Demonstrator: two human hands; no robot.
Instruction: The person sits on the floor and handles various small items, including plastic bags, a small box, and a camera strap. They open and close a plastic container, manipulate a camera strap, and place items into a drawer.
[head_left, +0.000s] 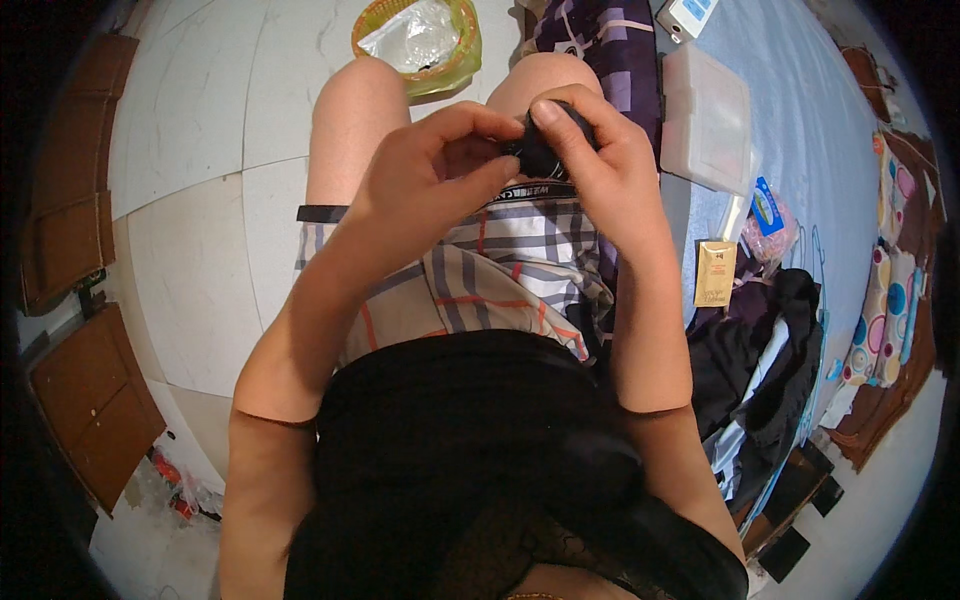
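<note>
Above my lap, my right hand grips a small dark bundle, probably of black cloth, with the thumb across its top. From the other side, the thumb and forefinger of my left hand pinch its near edge. Much of the bundle is hidden by the right fingers. Beneath the hands are plaid shorts with a black lettered band at the leg hem. Both bare knees lie just beyond.
A yellow plastic basket lined with a bag stands on the tiled floor. On the blue bedding at right are a translucent plastic box, a gold packet and dark clothes. Brown cabinet doors stand left.
</note>
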